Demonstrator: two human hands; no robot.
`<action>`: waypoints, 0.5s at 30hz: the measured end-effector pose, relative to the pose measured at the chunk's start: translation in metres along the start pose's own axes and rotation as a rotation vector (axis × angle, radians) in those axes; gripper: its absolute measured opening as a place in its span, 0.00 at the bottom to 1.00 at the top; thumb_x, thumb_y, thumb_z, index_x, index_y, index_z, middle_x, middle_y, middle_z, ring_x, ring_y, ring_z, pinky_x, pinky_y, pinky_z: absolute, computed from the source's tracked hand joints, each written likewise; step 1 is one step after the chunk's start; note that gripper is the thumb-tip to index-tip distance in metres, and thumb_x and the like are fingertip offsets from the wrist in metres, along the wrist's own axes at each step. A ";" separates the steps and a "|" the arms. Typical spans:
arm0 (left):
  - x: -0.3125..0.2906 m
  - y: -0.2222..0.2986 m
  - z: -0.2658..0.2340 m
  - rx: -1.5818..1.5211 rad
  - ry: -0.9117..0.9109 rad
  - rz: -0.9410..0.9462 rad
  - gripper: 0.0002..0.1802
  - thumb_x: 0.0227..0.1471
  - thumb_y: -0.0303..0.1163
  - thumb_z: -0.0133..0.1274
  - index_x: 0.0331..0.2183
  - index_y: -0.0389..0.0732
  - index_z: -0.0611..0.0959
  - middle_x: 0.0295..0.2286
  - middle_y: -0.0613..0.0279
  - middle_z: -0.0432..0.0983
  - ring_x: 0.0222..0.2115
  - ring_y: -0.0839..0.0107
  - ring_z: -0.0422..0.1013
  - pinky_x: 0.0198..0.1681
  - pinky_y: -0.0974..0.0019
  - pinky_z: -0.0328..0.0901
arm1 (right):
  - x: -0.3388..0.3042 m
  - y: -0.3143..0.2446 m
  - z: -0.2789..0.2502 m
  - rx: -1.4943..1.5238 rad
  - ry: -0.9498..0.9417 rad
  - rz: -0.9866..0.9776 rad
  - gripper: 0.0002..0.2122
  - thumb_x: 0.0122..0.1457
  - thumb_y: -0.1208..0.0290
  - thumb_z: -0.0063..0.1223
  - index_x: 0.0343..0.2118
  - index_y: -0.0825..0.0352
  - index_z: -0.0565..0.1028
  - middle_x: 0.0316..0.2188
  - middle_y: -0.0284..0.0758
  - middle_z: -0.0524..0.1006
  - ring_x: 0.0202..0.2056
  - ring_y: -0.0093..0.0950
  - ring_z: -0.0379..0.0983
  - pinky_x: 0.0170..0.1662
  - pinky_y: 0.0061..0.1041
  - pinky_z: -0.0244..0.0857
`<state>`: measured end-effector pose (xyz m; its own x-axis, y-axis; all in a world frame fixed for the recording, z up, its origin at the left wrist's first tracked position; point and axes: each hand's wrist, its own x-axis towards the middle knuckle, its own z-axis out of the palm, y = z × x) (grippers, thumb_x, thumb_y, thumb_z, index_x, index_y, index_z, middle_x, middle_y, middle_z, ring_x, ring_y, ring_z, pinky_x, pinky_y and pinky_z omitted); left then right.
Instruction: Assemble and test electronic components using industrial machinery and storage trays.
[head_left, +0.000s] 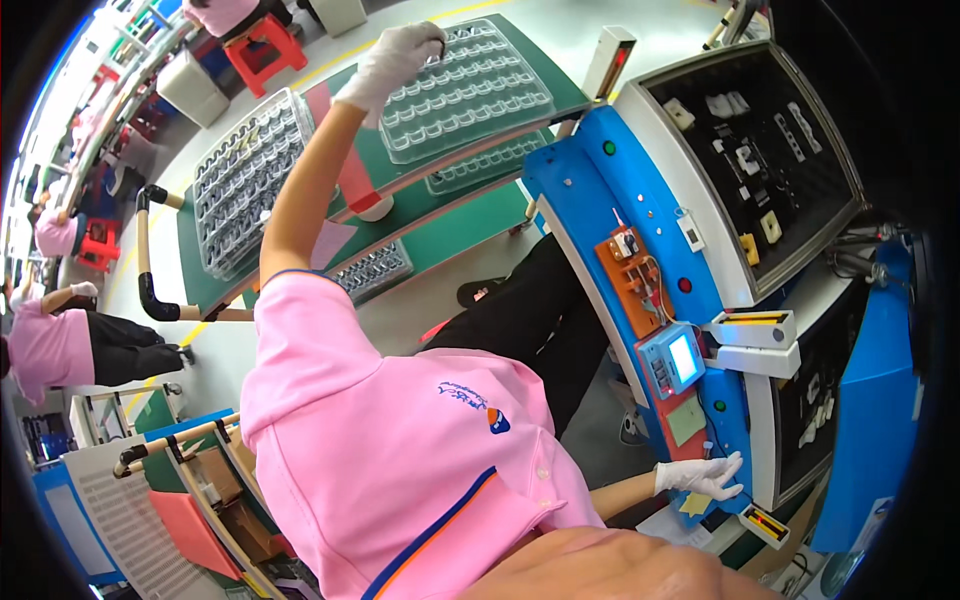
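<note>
My left hand, in a white glove, reaches far out over a clear plastic tray with rows of moulded pockets. Its fingers are closed at the tray's far left corner, around a small dark piece too small to name. My right hand, also gloved, is held at the lower right by the front of a blue and white machine. Its fingers are spread and nothing shows in them. A small blue device with a lit screen sits on the machine's front, above that hand.
A second tray full of dark parts lies left on the green-topped cart; another filled tray is on a lower shelf. Dark windows front the machine. Slim sensor posts stick out. Co-workers in pink and red stools are farther left.
</note>
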<state>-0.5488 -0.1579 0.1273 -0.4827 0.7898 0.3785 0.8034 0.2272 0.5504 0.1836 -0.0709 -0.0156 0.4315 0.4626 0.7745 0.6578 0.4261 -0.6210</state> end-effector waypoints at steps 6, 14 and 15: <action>0.060 -0.104 0.026 0.099 -0.047 0.173 0.12 0.60 0.34 0.53 0.44 0.41 0.81 0.35 0.55 0.81 0.37 0.60 0.77 0.45 0.62 0.68 | -0.002 -0.022 0.051 0.182 -0.030 -0.073 0.27 0.66 0.76 0.49 0.65 0.58 0.53 0.47 0.49 0.77 0.49 0.44 0.77 0.51 0.44 0.75; 0.075 -0.133 0.048 0.116 -0.125 0.133 0.11 0.53 0.32 0.58 0.40 0.46 0.85 0.34 0.59 0.82 0.37 0.60 0.76 0.42 0.59 0.70 | -0.012 -0.065 0.046 0.093 -0.174 -0.012 0.24 0.68 0.74 0.45 0.64 0.59 0.52 0.46 0.51 0.77 0.44 0.43 0.80 0.45 0.42 0.78; 0.078 -0.129 0.052 0.110 -0.132 0.140 0.11 0.53 0.32 0.58 0.40 0.46 0.85 0.34 0.59 0.82 0.37 0.60 0.76 0.42 0.59 0.70 | -0.013 -0.065 0.039 0.096 -0.174 0.021 0.24 0.68 0.74 0.46 0.64 0.59 0.54 0.46 0.51 0.77 0.43 0.42 0.80 0.44 0.41 0.78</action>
<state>-0.6721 -0.0959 0.0477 -0.3196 0.8842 0.3406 0.8961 0.1652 0.4121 0.1109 -0.0744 0.0104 0.3258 0.5962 0.7337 0.5840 0.4834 -0.6521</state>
